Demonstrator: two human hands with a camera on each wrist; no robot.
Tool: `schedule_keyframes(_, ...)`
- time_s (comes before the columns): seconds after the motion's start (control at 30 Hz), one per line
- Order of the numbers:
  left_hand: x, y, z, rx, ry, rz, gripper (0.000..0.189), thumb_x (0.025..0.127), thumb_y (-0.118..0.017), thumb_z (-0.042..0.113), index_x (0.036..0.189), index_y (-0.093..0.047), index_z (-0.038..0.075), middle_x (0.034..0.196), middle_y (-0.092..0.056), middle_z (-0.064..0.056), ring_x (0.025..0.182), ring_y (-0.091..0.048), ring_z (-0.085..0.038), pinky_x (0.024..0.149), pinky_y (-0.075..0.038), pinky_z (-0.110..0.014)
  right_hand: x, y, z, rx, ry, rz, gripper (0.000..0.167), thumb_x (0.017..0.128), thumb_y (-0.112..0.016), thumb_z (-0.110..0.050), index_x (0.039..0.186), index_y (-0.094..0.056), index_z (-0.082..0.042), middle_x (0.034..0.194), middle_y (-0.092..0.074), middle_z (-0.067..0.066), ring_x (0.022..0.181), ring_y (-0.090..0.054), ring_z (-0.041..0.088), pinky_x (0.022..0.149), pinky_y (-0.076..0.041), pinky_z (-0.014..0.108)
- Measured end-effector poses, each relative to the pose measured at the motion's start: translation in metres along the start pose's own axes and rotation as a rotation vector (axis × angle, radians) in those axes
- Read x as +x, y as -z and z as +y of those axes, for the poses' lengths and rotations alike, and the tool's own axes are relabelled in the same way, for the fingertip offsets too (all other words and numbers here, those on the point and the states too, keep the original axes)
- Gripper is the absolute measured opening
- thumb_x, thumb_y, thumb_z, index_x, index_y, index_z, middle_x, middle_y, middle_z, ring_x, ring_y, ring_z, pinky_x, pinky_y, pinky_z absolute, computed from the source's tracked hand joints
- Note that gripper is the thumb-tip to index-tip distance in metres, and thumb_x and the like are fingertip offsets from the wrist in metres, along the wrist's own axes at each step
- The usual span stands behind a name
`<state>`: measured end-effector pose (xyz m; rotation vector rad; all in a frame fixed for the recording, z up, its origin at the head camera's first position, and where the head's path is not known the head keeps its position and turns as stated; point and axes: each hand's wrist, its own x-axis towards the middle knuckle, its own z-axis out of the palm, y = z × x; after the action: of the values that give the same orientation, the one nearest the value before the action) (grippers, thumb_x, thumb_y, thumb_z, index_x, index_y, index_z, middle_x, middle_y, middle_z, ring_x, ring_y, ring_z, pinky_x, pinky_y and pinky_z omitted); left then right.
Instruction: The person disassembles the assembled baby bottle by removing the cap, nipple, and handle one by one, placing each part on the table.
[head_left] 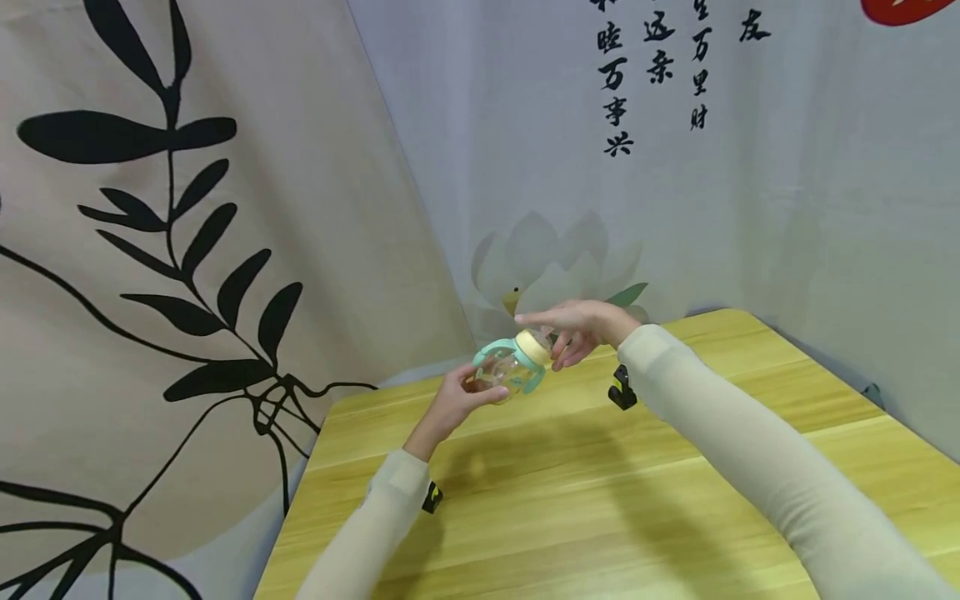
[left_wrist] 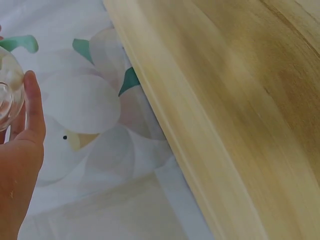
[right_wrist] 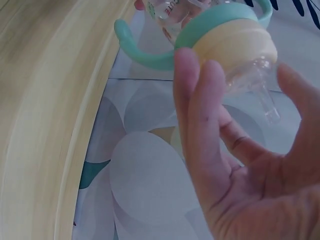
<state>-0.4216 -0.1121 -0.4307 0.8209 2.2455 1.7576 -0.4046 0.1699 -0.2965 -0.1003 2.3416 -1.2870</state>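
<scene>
A clear baby bottle (head_left: 533, 347) with a mint two-handled ring and a pale yellow collar is held tilted above the table, its top end toward the right. My left hand (head_left: 450, 406) grips the clear body near its base, thumb on the near side. In the left wrist view only the round bottom of the bottle (left_wrist: 7, 95) shows. My right hand (head_left: 581, 329) is at the top end with fingers spread. In the right wrist view, the clear spout (right_wrist: 267, 100) lies between thumb and fingers, and two fingertips (right_wrist: 212, 75) overlap the collar.
Below the hands spreads a wood-grain table (head_left: 525, 517). Behind it hangs a pale curtain (head_left: 750, 208) with black writing and a lotus print, and a beige curtain (head_left: 337, 250) with black leaves is on the left. Both wrists carry small black devices (head_left: 622, 388).
</scene>
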Motion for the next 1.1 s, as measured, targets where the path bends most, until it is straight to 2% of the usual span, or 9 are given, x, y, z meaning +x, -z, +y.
schedule_keyframes(0.17, 0.0, 0.0, 0.0, -0.007, 0.002, -0.004, 0.056, 0.096, -0.081, 0.022, 0.148, -0.062, 0.014, 0.129, -0.068, -0.019, 0.102, -0.072, -0.02, 0.095, -0.06, -0.044, 0.003, -0.001, 0.0, 0.053, 0.056, -0.068, 0.06, 0.101, -0.069, -0.041, 0.147, -0.051, -0.006, 0.122, -0.064, 0.023, 0.095, -0.077, 0.033, 0.083, -0.066, 0.04)
schedule_keyframes(0.3, -0.002, 0.005, -0.002, -0.047, 0.004, -0.018, 0.052, 0.097, -0.079, 0.017, 0.145, -0.062, 0.006, 0.13, -0.067, -0.021, 0.102, -0.072, -0.02, 0.096, -0.06, -0.044, 0.003, -0.001, -0.001, -0.007, 0.236, -0.16, 0.043, 0.096, -0.074, -0.014, 0.133, -0.053, -0.006, 0.13, -0.053, 0.019, 0.108, -0.069, 0.036, 0.092, -0.063, 0.047)
schedule_keyframes(0.47, -0.005, 0.01, -0.006, -0.071, 0.004, -0.025, 0.049, 0.097, -0.077, 0.013, 0.144, -0.063, 0.006, 0.133, -0.067, -0.017, 0.105, -0.072, -0.021, 0.091, -0.061, -0.034, 0.002, -0.006, 0.002, -0.231, 0.502, -0.168, 0.049, 0.08, -0.076, 0.006, 0.123, -0.058, -0.01, 0.136, -0.048, 0.012, 0.127, -0.055, 0.036, 0.095, -0.057, 0.046)
schedule_keyframes(0.53, -0.004, 0.01, -0.007, -0.074, -0.004, -0.033, 0.05, 0.098, -0.077, 0.015, 0.146, -0.063, 0.008, 0.136, -0.065, -0.017, 0.107, -0.071, -0.021, 0.092, -0.06, -0.033, 0.002, -0.007, 0.004, -0.286, 0.552, -0.151, 0.052, 0.076, -0.076, 0.007, 0.122, -0.059, -0.012, 0.139, -0.047, 0.009, 0.135, -0.049, 0.035, 0.098, -0.054, 0.047)
schedule_keyframes(0.6, -0.004, 0.008, -0.008, -0.079, -0.015, -0.045, 0.052, 0.098, -0.077, 0.017, 0.147, -0.062, 0.008, 0.139, -0.064, -0.02, 0.108, -0.07, -0.021, 0.093, -0.06, -0.033, 0.002, -0.006, 0.005, -0.295, 0.567, -0.152, 0.062, 0.077, -0.077, 0.004, 0.133, -0.056, -0.013, 0.143, -0.046, 0.01, 0.141, -0.045, 0.037, 0.103, -0.052, 0.051)
schedule_keyframes(0.77, -0.002, 0.004, -0.012, -0.095, -0.023, -0.045, 0.054, 0.099, -0.075, 0.016, 0.15, -0.059, 0.008, 0.14, -0.062, -0.021, 0.108, -0.069, -0.02, 0.094, -0.059, -0.033, -0.005, 0.003, 0.006, -0.204, 0.448, -0.074, 0.087, 0.095, -0.08, -0.029, 0.166, -0.029, -0.023, 0.159, -0.038, 0.019, 0.147, -0.043, 0.042, 0.111, -0.049, 0.058)
schedule_keyframes(0.9, -0.002, 0.004, -0.012, -0.08, -0.02, -0.008, 0.052, 0.099, -0.075, 0.015, 0.149, -0.061, 0.01, 0.139, -0.065, -0.015, 0.108, -0.069, -0.02, 0.094, -0.059, -0.032, -0.007, 0.005, 0.0, -0.091, 0.223, 0.02, 0.08, 0.103, -0.063, -0.056, 0.165, -0.031, -0.017, 0.156, -0.042, 0.025, 0.129, -0.06, 0.041, 0.093, -0.062, 0.047)
schedule_keyframes(1.0, -0.001, 0.005, -0.011, -0.066, -0.018, 0.002, 0.049, 0.098, -0.077, 0.016, 0.145, -0.064, 0.009, 0.134, -0.067, -0.012, 0.107, -0.07, -0.021, 0.094, -0.059, -0.034, -0.003, 0.004, -0.002, -0.071, 0.073, -0.006, 0.083, 0.104, -0.054, -0.065, 0.163, -0.034, -0.011, 0.143, -0.054, 0.025, 0.109, -0.072, 0.033, 0.079, -0.064, 0.035)
schedule_keyframes(1.1, -0.002, 0.004, -0.011, -0.061, -0.014, -0.011, 0.048, 0.098, -0.079, 0.02, 0.142, -0.065, 0.006, 0.129, -0.069, -0.011, 0.105, -0.07, -0.021, 0.094, -0.059, -0.038, 0.0, 0.001, 0.0, -0.113, -0.009, -0.056, 0.086, 0.103, -0.05, -0.069, 0.159, -0.039, -0.005, 0.126, -0.066, 0.021, 0.092, -0.077, 0.026, 0.071, -0.062, 0.029)
